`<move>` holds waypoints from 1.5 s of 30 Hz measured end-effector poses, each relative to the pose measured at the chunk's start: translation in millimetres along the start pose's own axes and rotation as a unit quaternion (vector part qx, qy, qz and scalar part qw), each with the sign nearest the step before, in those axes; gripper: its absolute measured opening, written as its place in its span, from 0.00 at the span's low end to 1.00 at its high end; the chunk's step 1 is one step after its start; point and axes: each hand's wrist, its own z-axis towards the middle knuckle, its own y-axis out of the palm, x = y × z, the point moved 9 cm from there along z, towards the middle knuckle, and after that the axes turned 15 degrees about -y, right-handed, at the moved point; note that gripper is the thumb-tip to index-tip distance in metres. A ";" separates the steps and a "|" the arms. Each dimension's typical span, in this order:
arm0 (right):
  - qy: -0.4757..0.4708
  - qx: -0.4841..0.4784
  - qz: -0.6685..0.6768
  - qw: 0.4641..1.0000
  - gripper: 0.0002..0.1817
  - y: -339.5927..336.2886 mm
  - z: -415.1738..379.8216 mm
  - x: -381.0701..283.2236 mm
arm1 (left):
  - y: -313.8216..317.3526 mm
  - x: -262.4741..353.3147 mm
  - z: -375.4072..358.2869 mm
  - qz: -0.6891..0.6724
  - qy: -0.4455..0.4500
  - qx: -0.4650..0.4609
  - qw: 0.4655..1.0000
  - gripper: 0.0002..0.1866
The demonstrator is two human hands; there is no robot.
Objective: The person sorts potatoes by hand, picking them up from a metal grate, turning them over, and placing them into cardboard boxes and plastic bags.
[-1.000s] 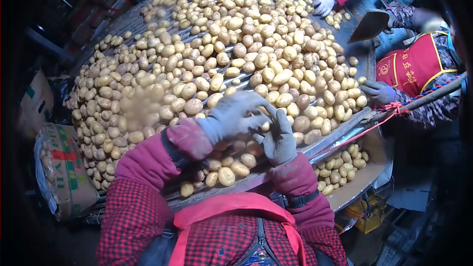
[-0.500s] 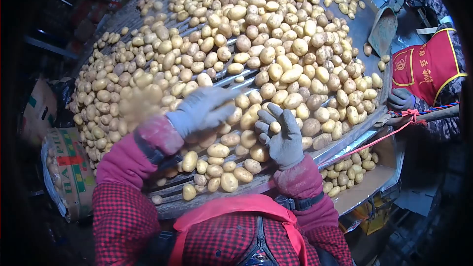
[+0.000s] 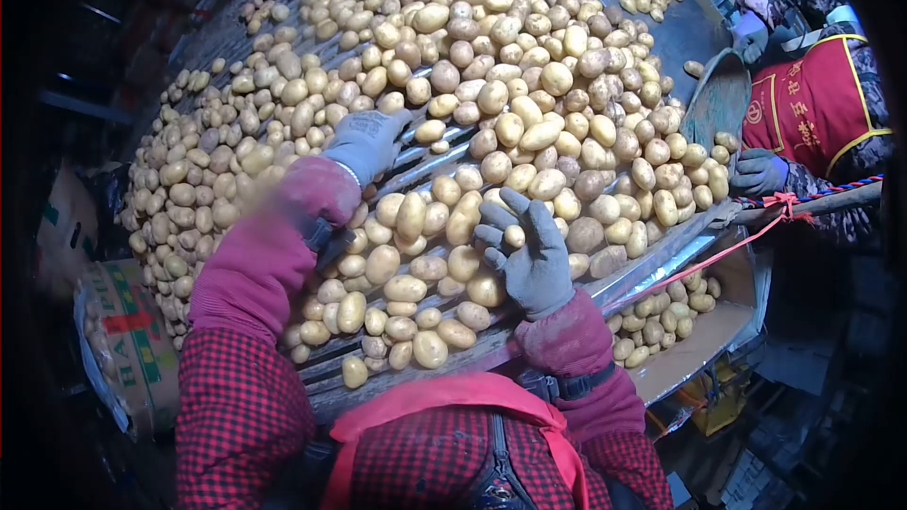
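Observation:
Potatoes [image 3: 557, 78] are spread thickly over a slatted metal sorting table [image 3: 430, 166]. My left hand [image 3: 367, 144], in a grey glove, lies palm down among them left of the middle; its fingertips reach potatoes at the edge of a bare strip of bars, and whether it grips any is hidden. My right hand [image 3: 529, 250], also gloved, is turned palm up near the table's front edge, fingers curled and apart, with a small potato [image 3: 514, 236] resting in it.
A co-worker in a red apron [image 3: 811, 113] stands at the right with a scoop [image 3: 718, 99]. Below the edge is a cardboard box [image 3: 704, 345] of potatoes. A printed box [image 3: 142, 345] stands at the left. A pink cord [image 3: 699, 264] crosses the right corner.
My left hand has moved up and away, and more potatoes lie in front of it. My right hand has shifted slightly left, keeping the small potato. The co-worker's scoop has moved down and left.

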 end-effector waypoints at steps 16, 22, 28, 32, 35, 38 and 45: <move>0.055 0.001 -0.030 0.998 0.36 2.1 -2.1 6.4 | -74.3 27.3 -38.0 -0.214 0.085 0.210 0.950 0.36; 0.056 0.021 -0.017 0.998 0.33 4.6 -3.0 5.0 | -19.4 -0.6 12.5 -0.120 -0.125 0.103 0.980 0.50; 0.055 0.025 -0.014 0.998 0.34 6.0 -2.7 5.1 | -37.5 34.4 -69.6 -0.223 0.206 0.157 0.940 0.34; 0.052 0.024 -0.006 0.998 0.34 6.1 -3.2 4.9 | -58.1 -31.9 -7.6 -0.197 0.078 0.272 0.939 0.16; 0.051 0.025 0.001 0.998 0.33 2.7 -2.6 5.0 | -40.1 -50.5 53.8 -0.129 0.053 0.232 0.963 0.17; 0.045 0.017 -0.006 0.999 0.32 5.1 -2.8 4.1 | -14.3 -50.0 97.1 -0.028 0.024 -0.014 0.999 0.20; 0.053 -0.025 -0.012 0.998 0.34 32.1 -6.1 -2.9 | -26.6 -46.8 98.8 0.063 0.001 -0.067 0.996 0.18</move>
